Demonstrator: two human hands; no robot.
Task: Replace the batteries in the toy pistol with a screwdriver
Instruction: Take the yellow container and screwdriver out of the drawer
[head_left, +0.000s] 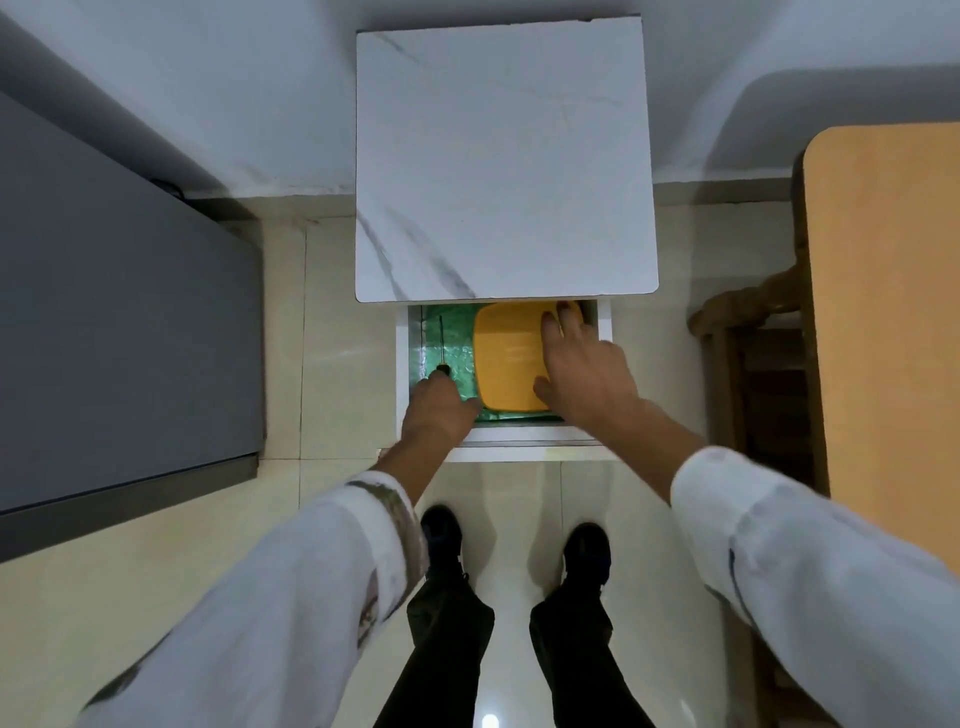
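I am fetching tools. My left grip (439, 405) is curling round the screwdriver (441, 343) in the drawer (402, 364). Just beside it, my right grip (587, 374), fingers spread, is resting on a yellow box (506, 358). No pistol is showing. I judge the next move is lifting both out.

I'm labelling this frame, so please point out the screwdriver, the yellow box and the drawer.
screwdriver (441, 340), head view, on its thin metal shaft.
yellow box (506, 358), head view, on the middle of its lid.
drawer (402, 364), head view, on its white left wall.
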